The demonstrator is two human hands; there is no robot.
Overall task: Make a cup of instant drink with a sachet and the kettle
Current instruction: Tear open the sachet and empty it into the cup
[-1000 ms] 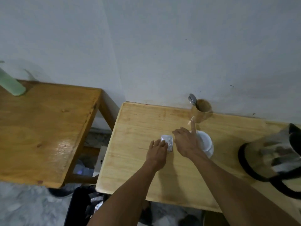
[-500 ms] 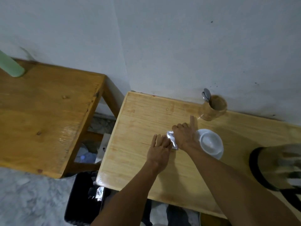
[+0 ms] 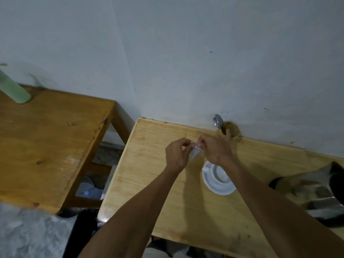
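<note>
Pale wall backs your light wooden bench [image 3: 149, 183]. Your left hand [image 3: 176, 155] and right hand [image 3: 214, 149] both pinch the top edge of the sachet [image 3: 195, 153], raised above the bench, fingers clamped on it side by side. It hangs with its long axis roughly upright, top at 12 o'clock, bottom toward 6. The cup [image 3: 219, 173] on its saucer [image 3: 217, 187] sits just at 5 o'clock from the sachet; the kettle [image 3: 312, 194] is well apart at 4 o'clock, the spoon [image 3: 218, 122] in a wooden holder [image 3: 234, 130] at 1 o'clock. Tear too sharply and powder may spray onto the bench, since the sachet is not over the cup.
</note>
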